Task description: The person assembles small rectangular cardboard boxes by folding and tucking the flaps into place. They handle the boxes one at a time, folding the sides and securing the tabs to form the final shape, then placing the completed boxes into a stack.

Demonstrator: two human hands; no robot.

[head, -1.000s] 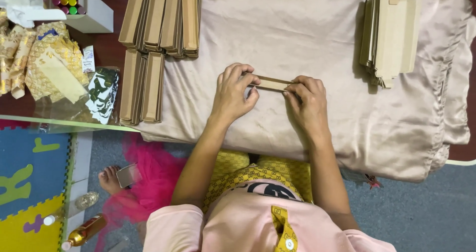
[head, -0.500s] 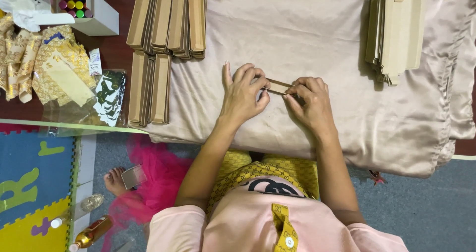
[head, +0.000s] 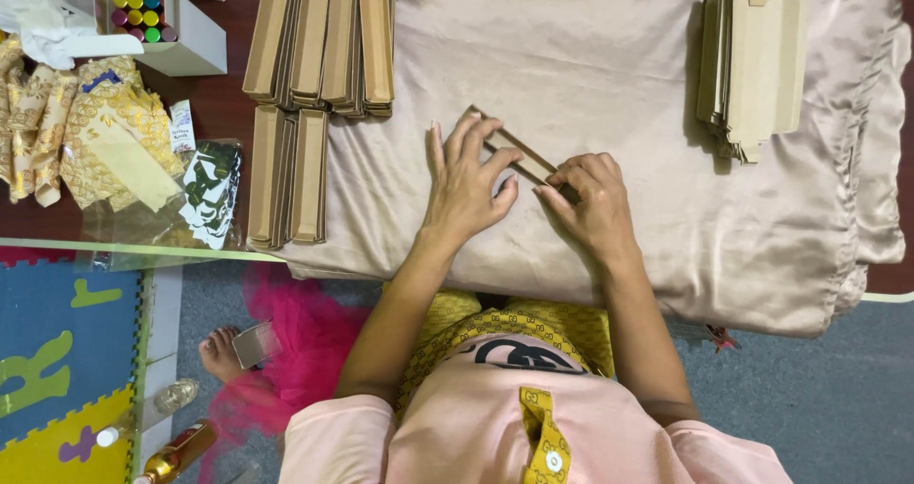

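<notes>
Strip under both hands: flat brown cardboard piece point(head: 519, 156), matt, smooth. Beneath the left hand point(head: 466, 184) and right hand point(head: 595, 203): beige satin cloth point(head: 619, 75), glossy, faint creases. Left of the left hand: folded cardboard boxes point(head: 319, 41), same matt kraft finish. Up-right of the right hand: paler cardboard stack point(head: 752, 56), matt. Far left: clear glossy plastic bag point(head: 205, 194).

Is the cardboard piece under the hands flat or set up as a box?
Flat: the cardboard piece lies as a thin strip on the cloth, pressed by both hands.
</notes>
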